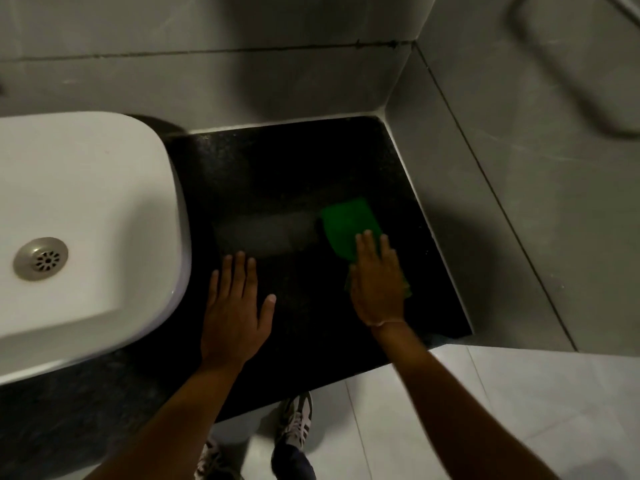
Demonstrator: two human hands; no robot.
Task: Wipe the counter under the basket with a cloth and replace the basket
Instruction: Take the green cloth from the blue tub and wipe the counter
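Wiping step in hand. Right hand [377,285] lies flat on the green cloth [348,225], fingers [367,241] stretched out and pressing it to the dark table [277,168]; nothing is gripped, the cloth is held by palm pressure only. Cloth sits toward the right of the bare patch, near the wall [485,188] but not touching it.

Left hand [235,306] rests open and empty on the table just beside the sink [86,216], fingers spread, likely bracing.

A paler streak [266,233] runs left from the cloth, probably a wiped or damp band.

Basket not in view, so the patch is already cleared.

Judgement: wiping about midway. Next move calls for more passes across the back and near edge, then fetching the basket and setting it back on this patch.
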